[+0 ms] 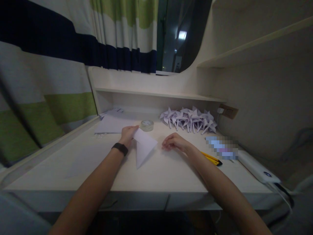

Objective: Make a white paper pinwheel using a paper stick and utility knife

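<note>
On pale desk (pixel 171 176), left hand (pixel 127 134) pinching smooth triangular folded paper (pixel 144 147), right hand (pixel 174 142) curled beside

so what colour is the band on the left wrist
Black wristband, clearest in the head view, just below the left hand.

Two bare forearms, no sleeves in sight.
Left hand (pixel 127 133) and right hand (pixel 174 142) both uncovered, no gloves, no rings visible in this dim light. Only one thing worn: slim black wristband (pixel 120 148) snug around left wrist, plain and dark, face not readable from here.
</note>
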`<action>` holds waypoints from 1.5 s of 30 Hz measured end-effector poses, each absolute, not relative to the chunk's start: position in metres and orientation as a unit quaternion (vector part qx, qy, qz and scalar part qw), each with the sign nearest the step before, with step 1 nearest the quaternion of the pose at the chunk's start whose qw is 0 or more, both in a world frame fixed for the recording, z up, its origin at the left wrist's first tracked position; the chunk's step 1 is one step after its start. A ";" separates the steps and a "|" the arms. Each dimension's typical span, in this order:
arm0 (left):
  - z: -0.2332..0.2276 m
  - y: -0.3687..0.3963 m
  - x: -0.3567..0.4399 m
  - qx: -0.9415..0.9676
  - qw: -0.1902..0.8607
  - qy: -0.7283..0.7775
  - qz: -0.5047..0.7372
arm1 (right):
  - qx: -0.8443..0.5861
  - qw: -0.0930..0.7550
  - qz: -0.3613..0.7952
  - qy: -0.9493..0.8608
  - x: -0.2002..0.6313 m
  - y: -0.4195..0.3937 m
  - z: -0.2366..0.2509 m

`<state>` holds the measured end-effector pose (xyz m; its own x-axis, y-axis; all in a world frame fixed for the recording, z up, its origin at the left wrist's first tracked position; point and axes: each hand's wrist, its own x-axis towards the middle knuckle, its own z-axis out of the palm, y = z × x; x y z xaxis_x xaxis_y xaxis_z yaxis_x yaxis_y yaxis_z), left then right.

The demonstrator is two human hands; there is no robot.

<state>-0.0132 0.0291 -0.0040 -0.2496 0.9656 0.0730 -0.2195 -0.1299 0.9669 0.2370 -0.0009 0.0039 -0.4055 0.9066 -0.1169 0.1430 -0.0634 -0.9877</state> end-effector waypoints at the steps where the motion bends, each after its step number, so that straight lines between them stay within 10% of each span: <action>1: -0.005 0.029 -0.013 0.403 0.467 0.465 0.635 | -0.450 0.355 0.565 -0.594 0.238 0.000 0.005; 23: 0.015 0.006 0.020 0.467 0.335 0.426 0.699 | -0.365 0.450 0.542 -0.608 0.204 -0.021 0.012; 31: 0.021 0.001 0.017 0.470 0.447 0.371 0.665 | -0.412 0.547 0.471 -0.556 0.214 -0.010 0.015; 45: 0.013 -0.010 0.010 0.762 0.479 0.363 0.241 | -0.427 0.295 0.494 -0.698 0.231 -0.005 0.007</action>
